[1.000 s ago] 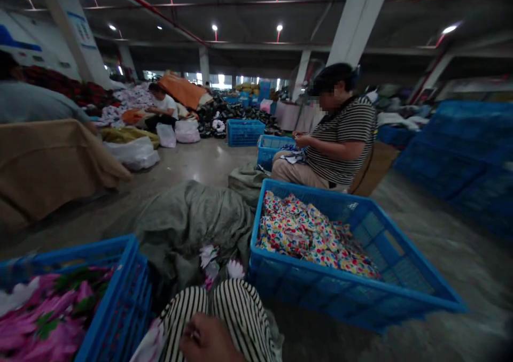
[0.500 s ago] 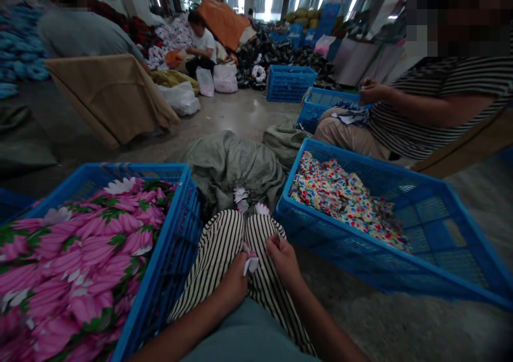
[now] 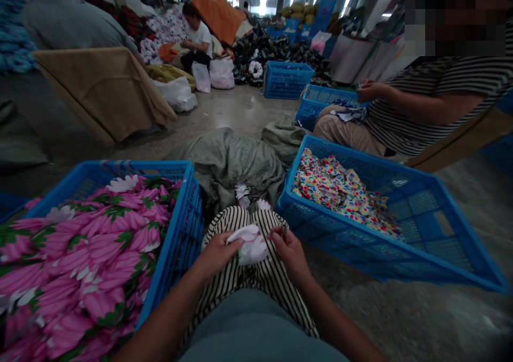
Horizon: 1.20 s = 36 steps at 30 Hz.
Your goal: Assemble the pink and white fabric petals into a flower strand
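The left hand (image 3: 219, 251) pinches a soft, white and pale pink cloth piece (image 3: 252, 251) above the black-and-cream striped trousers (image 3: 226, 218). Just beside it, the right hand (image 3: 289, 251) has its fingers curled together; I cannot tell whether they hold something small. Pink-and-green petal-shaped pieces (image 3: 108, 255) fill a blue plastic crate (image 3: 181, 247) at the left.

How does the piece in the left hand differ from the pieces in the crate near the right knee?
The held piece looks mostly white; the crate pieces show red, yellow, blue and green. The held piece is in the left hand; the crate pieces lie heaped together. Both look like soft cloth.
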Available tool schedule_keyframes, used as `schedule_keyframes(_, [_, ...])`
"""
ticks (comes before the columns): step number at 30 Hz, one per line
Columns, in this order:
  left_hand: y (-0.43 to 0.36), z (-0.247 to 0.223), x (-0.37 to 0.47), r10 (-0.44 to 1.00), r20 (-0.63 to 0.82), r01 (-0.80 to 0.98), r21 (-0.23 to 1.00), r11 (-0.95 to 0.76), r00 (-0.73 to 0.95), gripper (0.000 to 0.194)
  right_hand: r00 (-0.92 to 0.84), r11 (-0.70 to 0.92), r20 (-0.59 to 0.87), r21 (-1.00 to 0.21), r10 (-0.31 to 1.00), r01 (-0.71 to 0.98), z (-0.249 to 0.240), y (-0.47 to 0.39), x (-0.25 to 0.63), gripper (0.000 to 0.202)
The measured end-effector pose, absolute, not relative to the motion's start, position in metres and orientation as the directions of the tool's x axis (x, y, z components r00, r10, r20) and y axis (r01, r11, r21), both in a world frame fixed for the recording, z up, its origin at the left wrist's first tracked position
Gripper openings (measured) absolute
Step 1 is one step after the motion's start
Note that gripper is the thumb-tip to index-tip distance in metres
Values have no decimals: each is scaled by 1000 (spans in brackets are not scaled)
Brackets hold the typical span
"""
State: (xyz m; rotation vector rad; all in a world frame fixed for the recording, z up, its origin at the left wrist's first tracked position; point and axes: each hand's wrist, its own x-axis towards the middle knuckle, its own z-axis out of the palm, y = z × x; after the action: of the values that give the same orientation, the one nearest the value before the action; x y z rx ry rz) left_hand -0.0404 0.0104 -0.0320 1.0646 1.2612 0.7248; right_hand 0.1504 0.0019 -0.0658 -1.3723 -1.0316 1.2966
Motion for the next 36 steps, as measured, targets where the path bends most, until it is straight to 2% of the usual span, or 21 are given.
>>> schedule_keyframes(3, [7, -20, -39, 804, -467, -75, 847, 526, 368, 38, -143, -183, -156, -964, 977, -195, -44, 11, 135, 47])
schedule_keyframes(4, [6, -17, -38, 780, -469, -127, 819, 560, 413, 40, -224, -209, -154, -945, 962, -251, -38, 14, 130, 47])
schedule_keyframes(6, [6, -13, -36, 789, -431, -200, 809, 552, 437, 39, -298, -268, -172, -908, 939, -321, -32, 21, 124, 36])
schedule_keyframes(8, [8, -10, -36, 844, -364, -281, 827, 487, 393, 40, -262, -307, -220, -882, 940, -357, -31, 26, 121, 27])
schedule_keyframes(12, [14, -5, -36, 912, -307, -350, 852, 391, 271, 44, -200, -388, -335, -842, 921, -375, -33, 32, 124, 29])
schedule_keyframes(16, [23, -7, -22, 911, -392, -371, 833, 411, 129, 20, -283, -412, -321, -830, 904, -376, -31, 34, 131, 29])
schedule_keyframes(19, [28, -11, -6, 865, -499, -537, 720, 440, 41, 22, -304, -380, -264, -817, 915, -433, -31, 34, 137, 29])
schedule_keyframes(21, [30, -10, 3, 838, -545, -609, 655, 447, 29, 26, -296, -353, -236, -823, 925, -446, -31, 34, 143, 30])
schedule_keyframes(24, [29, -4, 14, 810, -574, -597, 611, 520, 118, 31, -255, -302, -208, -856, 944, -420, -31, 34, 150, 30])
schedule_keyframes(27, [29, 2, 25, 805, -582, -536, 646, 544, 115, 32, -193, -298, -238, -870, 952, -393, -36, 36, 157, 22])
schedule_keyframes(33, [39, 7, 41, 835, -546, -538, 726, 428, -72, 33, 150, -238, -359, -826, 921, -511, -55, 50, 185, 19])
schedule_keyframes(36, [43, 9, 45, 832, -547, -550, 723, 417, -89, 38, 108, -224, -335, -804, 936, -551, -57, 49, 195, 19])
